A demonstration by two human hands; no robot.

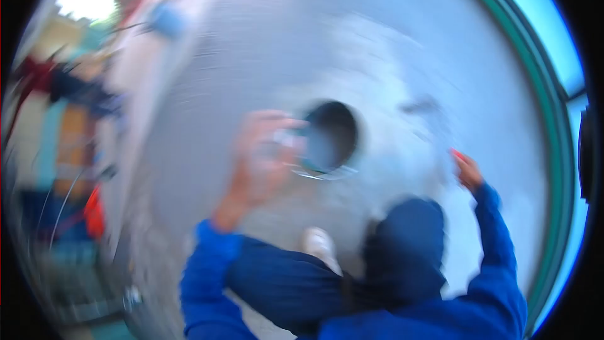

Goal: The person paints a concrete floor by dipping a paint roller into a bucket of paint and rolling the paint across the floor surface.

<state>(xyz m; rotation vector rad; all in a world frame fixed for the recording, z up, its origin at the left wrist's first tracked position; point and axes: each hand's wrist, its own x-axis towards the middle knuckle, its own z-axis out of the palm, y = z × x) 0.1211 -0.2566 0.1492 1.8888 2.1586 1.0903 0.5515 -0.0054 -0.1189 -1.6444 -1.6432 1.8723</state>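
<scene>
My left hand [267, 157] is raised, fingers curved, at the left side of a dark, round bucket [333, 135]. Motion blur hides whether its fingers grip the rim or hold something small. A thin wire handle [327, 177] shows at the bucket's near side. Over to the right, my right hand [470, 175] is closed around the red handle [457, 154] of a tool. The tool's far part is smeared against the grey surface, so its exact kind is unclear.
A smooth grey surface [214, 94] with paler patches surrounds the bucket. A green edge [531, 44] curves along the right. My bent knees and a light shoe [321, 249] are below. At left are blurred items, among them an orange object [94, 214] and a blue one [167, 20].
</scene>
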